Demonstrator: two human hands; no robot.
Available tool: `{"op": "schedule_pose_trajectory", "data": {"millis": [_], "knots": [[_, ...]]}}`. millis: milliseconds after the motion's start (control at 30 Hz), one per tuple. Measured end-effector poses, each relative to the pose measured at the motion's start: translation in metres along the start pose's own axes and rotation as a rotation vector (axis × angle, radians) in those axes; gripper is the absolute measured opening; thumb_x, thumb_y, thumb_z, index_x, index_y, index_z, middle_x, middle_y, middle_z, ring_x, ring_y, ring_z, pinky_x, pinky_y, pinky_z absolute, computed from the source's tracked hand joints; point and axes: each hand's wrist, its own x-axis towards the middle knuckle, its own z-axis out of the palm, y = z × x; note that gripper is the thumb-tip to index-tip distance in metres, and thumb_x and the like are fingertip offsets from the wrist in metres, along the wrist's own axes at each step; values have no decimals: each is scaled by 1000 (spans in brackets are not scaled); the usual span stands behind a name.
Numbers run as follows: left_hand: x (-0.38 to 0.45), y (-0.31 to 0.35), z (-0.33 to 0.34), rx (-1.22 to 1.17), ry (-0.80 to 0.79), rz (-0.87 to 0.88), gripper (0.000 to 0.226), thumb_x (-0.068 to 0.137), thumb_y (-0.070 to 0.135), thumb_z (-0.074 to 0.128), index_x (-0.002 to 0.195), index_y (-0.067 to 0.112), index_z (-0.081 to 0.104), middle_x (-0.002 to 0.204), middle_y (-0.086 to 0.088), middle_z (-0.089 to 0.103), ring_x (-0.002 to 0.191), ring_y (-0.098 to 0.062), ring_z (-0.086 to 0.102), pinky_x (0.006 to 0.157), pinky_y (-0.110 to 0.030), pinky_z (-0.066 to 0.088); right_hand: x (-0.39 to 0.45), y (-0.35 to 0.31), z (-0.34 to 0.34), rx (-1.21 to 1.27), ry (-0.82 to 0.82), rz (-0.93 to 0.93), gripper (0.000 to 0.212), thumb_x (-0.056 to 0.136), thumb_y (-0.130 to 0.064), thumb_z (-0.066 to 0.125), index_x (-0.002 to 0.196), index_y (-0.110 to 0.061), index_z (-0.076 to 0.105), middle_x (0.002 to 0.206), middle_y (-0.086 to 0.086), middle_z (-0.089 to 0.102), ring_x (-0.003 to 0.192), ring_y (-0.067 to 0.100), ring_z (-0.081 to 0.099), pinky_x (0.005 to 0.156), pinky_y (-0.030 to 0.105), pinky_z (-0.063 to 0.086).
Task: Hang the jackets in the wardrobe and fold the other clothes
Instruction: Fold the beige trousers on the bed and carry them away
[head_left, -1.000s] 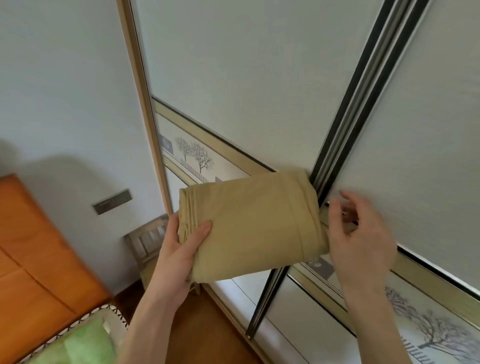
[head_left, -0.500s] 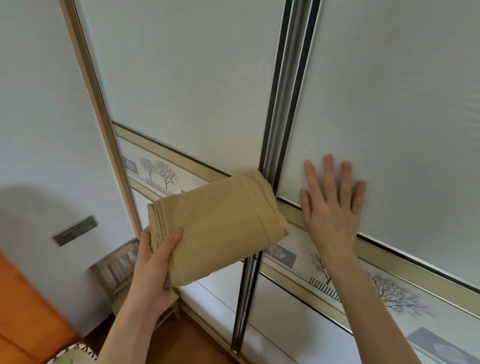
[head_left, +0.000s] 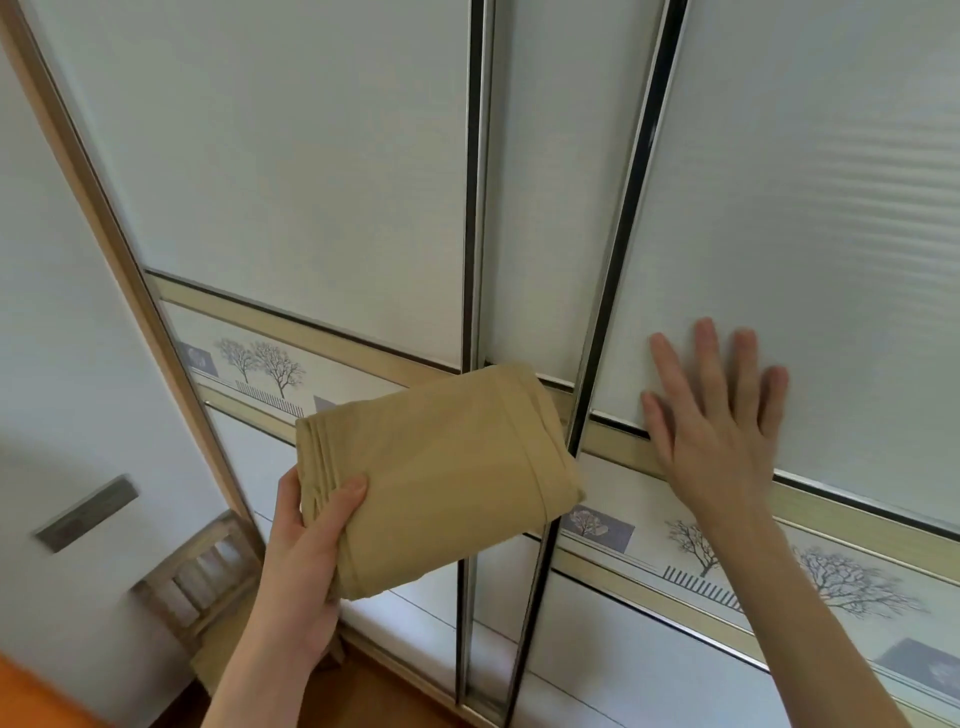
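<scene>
A folded tan garment (head_left: 441, 478) is held up in front of the wardrobe. My left hand (head_left: 311, 551) grips its left end, thumb on top and fingers underneath. My right hand (head_left: 711, 421) lies flat, fingers spread, against the right sliding door (head_left: 810, 218) of the wardrobe, just right of that door's dark edge strip (head_left: 618, 270). The left sliding door (head_left: 291, 156) stands behind the garment. A narrow strip of white panel (head_left: 540, 208) shows between the two door edges. Nothing of the wardrobe's inside can be made out.
A small wooden stool (head_left: 208, 577) stands on the floor by the wardrobe's left frame. A grey switch plate (head_left: 85, 514) is on the white wall at left. An orange wooden surface (head_left: 31, 699) shows at the bottom left corner.
My right hand went from the door's edge to flat on the right door panel. That door has slid right, widening the strip between the door edges. The view has swung to the right.
</scene>
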Motion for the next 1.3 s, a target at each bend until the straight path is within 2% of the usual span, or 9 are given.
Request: {"op": "schedule_pose_trajectory", "data": {"millis": [300,467,633,767,800,967,1100,1200,1300], "knots": [[-5,-15,34,9,-123,-33,45,86,23,74,129,31,62,121,-2,73,109,-28,72,89,-48,59,-22,59,-24,-37,-41,-15,64,107,-43,53,164,-25,30,172,11,19,160,35,7,126,56,11],[-10,-24,59,19,-222,-55,45,83,27,76,124,38,63,118,3,75,104,-22,73,77,-42,60,-34,89,-40,-55,-80,6,65,107,-43,53,164,-24,28,173,11,14,159,35,6,125,60,15],[-18,-37,82,7,-298,-77,55,82,27,76,133,37,59,123,2,73,104,-19,74,73,-36,61,-45,116,-60,-104,-77,27,63,106,-38,57,162,-23,34,170,14,24,156,41,20,122,65,23],[-24,-47,99,-4,-336,-98,51,84,24,75,132,35,60,124,0,72,104,-21,73,70,-35,61,-47,124,-75,-130,20,208,56,102,-37,62,155,-21,48,162,13,39,153,33,33,120,64,25],[-26,-49,104,-8,-344,-101,50,85,23,74,131,34,60,124,-1,71,105,-22,73,68,-34,61,-45,123,-77,-123,39,263,57,103,-37,62,155,-21,47,161,15,40,152,33,33,120,63,26],[-31,-55,127,0,-373,-114,57,77,26,87,126,36,61,128,-3,68,112,-28,68,80,-42,58,-44,131,-77,-114,-71,382,66,108,-45,46,165,-19,24,172,17,10,160,38,8,124,63,16],[-31,-54,146,0,-401,-125,57,74,29,87,123,43,61,127,-1,68,114,-28,67,90,-49,57,-54,155,-86,-131,-97,405,67,108,-44,46,165,-16,24,172,19,10,160,39,7,125,64,15],[-33,-55,160,-16,-440,-141,64,77,29,83,135,40,58,128,0,69,114,-28,67,90,-49,58,-57,168,-93,-132,-117,435,67,108,-44,43,166,-17,20,173,18,7,160,39,4,125,64,14],[-38,-55,176,-17,-475,-155,56,81,28,77,133,38,59,127,0,68,113,-28,68,88,-49,58,-61,178,-100,-105,-127,466,69,108,-42,41,166,-17,15,173,17,2,160,39,1,125,65,12]]}}
